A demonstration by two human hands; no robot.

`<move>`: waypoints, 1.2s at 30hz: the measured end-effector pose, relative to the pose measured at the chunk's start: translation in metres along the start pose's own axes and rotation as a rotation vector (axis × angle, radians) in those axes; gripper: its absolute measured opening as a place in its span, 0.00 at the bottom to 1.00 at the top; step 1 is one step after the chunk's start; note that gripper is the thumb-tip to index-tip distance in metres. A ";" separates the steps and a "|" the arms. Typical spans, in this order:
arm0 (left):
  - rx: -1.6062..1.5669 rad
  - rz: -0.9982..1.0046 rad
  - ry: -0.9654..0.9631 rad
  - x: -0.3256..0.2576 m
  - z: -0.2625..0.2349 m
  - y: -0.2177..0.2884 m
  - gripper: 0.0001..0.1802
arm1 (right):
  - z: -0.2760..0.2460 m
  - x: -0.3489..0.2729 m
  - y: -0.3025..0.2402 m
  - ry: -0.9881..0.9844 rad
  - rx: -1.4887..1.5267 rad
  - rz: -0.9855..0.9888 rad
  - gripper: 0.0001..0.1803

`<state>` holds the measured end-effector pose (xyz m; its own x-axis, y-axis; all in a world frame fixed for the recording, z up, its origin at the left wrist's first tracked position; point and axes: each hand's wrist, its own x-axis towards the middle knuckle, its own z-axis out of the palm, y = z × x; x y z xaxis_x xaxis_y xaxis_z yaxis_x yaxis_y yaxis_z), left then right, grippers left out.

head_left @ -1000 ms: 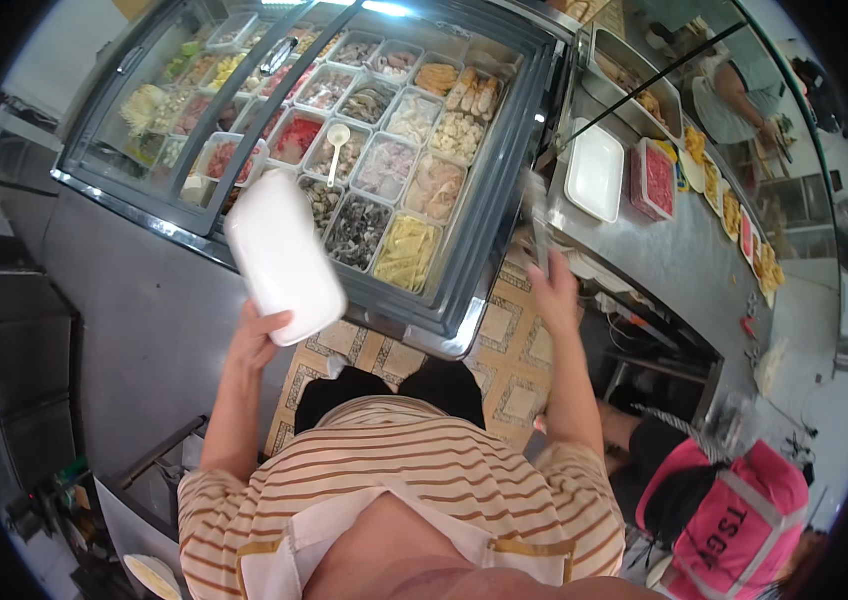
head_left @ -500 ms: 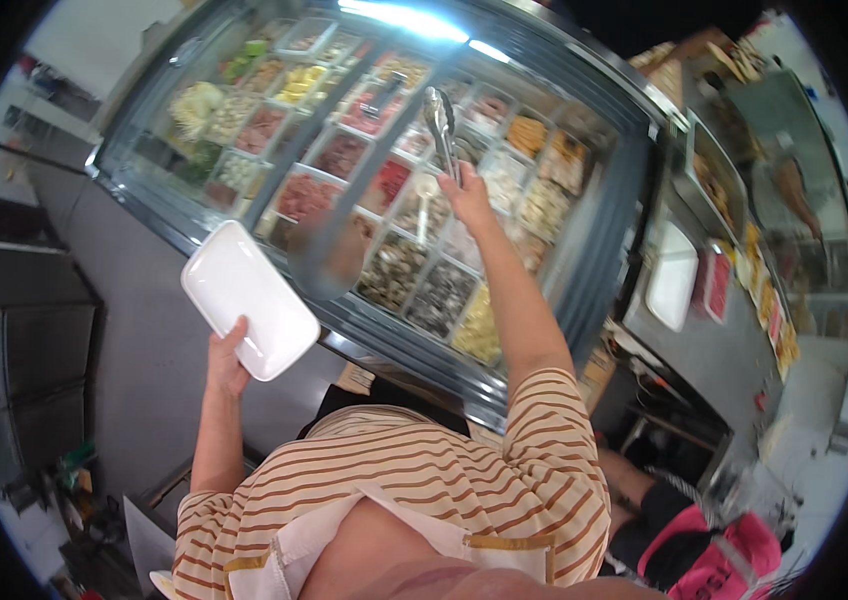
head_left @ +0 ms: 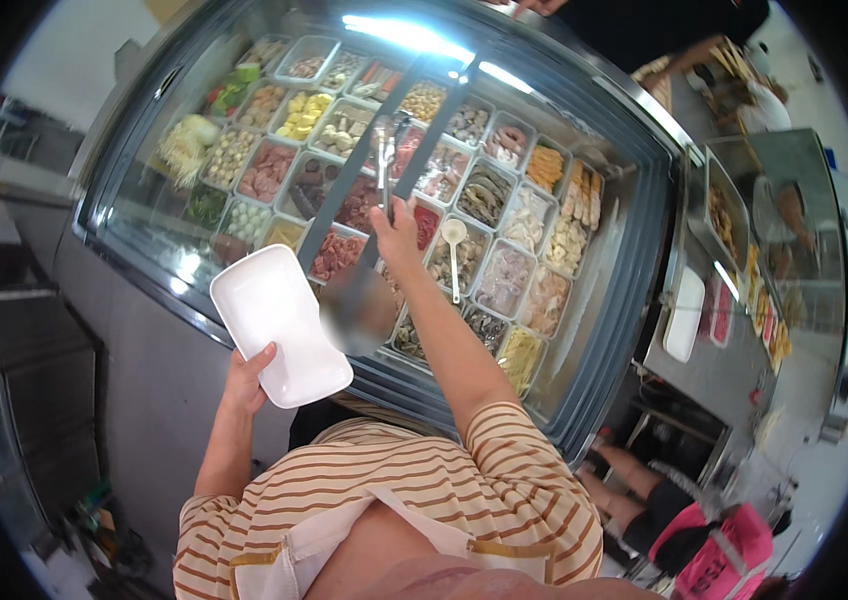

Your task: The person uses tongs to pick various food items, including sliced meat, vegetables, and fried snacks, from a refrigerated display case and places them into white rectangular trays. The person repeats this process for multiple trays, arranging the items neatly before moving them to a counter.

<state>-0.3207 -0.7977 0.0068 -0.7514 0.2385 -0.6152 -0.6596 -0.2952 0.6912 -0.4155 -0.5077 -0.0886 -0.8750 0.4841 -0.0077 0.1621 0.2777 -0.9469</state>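
Note:
My left hand [head_left: 248, 380] grips the near edge of a white rectangular dish [head_left: 272, 312], its thumb on the inside. The dish looks bare and is held over the front edge of a glass-topped display chiller [head_left: 634, 180]. My right hand [head_left: 399, 238] is closed around metal tongs [head_left: 384, 172], which reach over the middle of the chiller, between the dark sliding frames. Beneath them sit clear tubs of food, among them red meat slices [head_left: 336, 256], shrimp [head_left: 485, 193] and orange pieces [head_left: 546, 168]. What is between the tong tips, if anything, I cannot make out.
A white ladle [head_left: 454, 240] rests in a tub right of my right hand. Along the right stand a metal counter, a white tray [head_left: 684, 314] and a metal pan [head_left: 719, 208]. A person in pink [head_left: 719, 555] is at lower right; others stand beyond the chiller.
My right hand has moved left with the tongs, from the right-hand tubs to the middle ones. My left hand and the dish have shifted slightly right and nearer to me.

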 end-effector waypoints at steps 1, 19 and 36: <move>0.026 0.008 -0.034 0.006 0.002 0.008 0.26 | 0.003 0.002 -0.001 0.044 -0.029 -0.021 0.18; 0.047 -0.277 -0.467 0.054 0.063 -0.010 0.27 | -0.080 -0.031 -0.011 -0.243 0.272 0.092 0.26; -0.509 -0.015 -0.215 0.147 -0.125 0.178 0.25 | 0.109 0.125 -0.162 -0.266 -0.613 -0.569 0.20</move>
<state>-0.5460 -0.9309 -0.0082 -0.7638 0.4136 -0.4955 -0.6188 -0.6875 0.3800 -0.6011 -0.5823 0.0292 -0.9627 -0.0517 0.2656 -0.1814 0.8518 -0.4916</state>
